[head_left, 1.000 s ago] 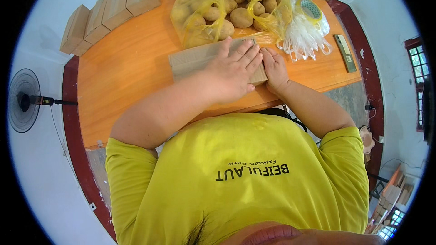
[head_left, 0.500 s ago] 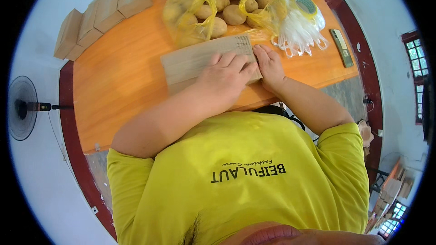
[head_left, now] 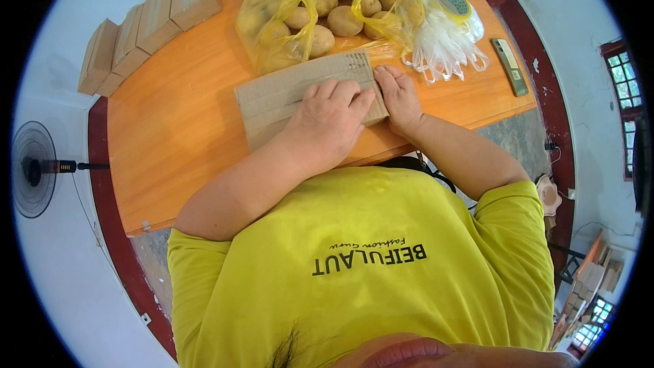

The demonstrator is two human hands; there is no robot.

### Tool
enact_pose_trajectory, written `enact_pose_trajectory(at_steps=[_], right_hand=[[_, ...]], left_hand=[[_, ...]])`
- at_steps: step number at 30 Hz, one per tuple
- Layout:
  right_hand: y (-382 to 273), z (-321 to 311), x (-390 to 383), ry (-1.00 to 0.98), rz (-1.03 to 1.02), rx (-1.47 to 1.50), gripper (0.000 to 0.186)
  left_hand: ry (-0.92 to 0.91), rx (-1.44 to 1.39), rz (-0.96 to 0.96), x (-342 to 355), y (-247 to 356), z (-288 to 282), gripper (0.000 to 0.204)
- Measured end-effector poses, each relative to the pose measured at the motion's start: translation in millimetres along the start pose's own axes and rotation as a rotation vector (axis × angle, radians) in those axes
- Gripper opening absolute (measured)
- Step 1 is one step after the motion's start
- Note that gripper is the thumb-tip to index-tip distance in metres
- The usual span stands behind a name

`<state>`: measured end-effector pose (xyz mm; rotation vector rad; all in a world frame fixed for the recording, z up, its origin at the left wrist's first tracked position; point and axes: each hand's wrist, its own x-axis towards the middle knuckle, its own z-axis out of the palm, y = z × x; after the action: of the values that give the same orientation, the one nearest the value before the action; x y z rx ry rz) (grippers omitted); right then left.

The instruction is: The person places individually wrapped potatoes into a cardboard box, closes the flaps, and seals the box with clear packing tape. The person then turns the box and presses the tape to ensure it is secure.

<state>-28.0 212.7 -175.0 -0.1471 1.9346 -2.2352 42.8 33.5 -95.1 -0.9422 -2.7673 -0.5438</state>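
A closed cardboard box (head_left: pixel 267 97) lies on the orange table near its front edge, slightly slanted, with tape along its top. My left hand (head_left: pixel 328 117) rests on top of the box, fingers lightly bent against the cardboard and thumb stretched out to the right. At the right end of the box is my right hand (head_left: pixel 402 102), its fingers and thumb pressed together against that end panel. Part of its grip is hidden behind the box's edge. Just beyond the box sit yellow plastic bags (head_left: pixel 255 24) filled with several potatoes (head_left: pixel 345 21).
White plastic bags (head_left: pixel 446 54) lie to the right, with a tape roll (head_left: pixel 452 3) on them. Beside them is a green and grey flat object (head_left: pixel 509 67). Several cardboard boxes (head_left: pixel 158 19) line the table's far left edge. A fan (head_left: pixel 34 169) stands at left.
My left hand's fingers have drawn closer together on the box top. The right hand stays at the box's right end. The view has shifted slightly.
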Motion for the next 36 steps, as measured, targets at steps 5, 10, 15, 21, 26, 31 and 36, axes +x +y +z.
enact_pose_trajectory(at_steps=[5,10,15,21,26,31,36], right_hand=[[-5,5,-3,0.011,0.033,0.085,0.021],[-4,2,-2,-0.004,0.012,0.015,0.021],[-1,2,0,0.022,0.004,-0.004,0.022],[4,1,2,0.023,-0.019,-0.036,0.023],[-8,9,-3,0.044,0.017,-0.001,0.022],[0,2,1,0.034,0.024,-0.036,0.023],[4,1,2,0.037,0.003,-0.021,0.025]], left_hand=[[0.014,-0.014,-0.012,0,1,1,0.056],[0.019,-0.033,0.001,0,-2,2,0.056],[0.033,0.035,0.049,-4,-3,2,0.053],[0.07,0.078,0.035,-11,-4,4,0.055],[0.027,0.069,-0.023,-9,-2,-3,0.055],[0.029,0.054,-0.014,-8,-4,-2,0.054],[0.029,0.046,-0.015,-16,-8,-7,0.055]])
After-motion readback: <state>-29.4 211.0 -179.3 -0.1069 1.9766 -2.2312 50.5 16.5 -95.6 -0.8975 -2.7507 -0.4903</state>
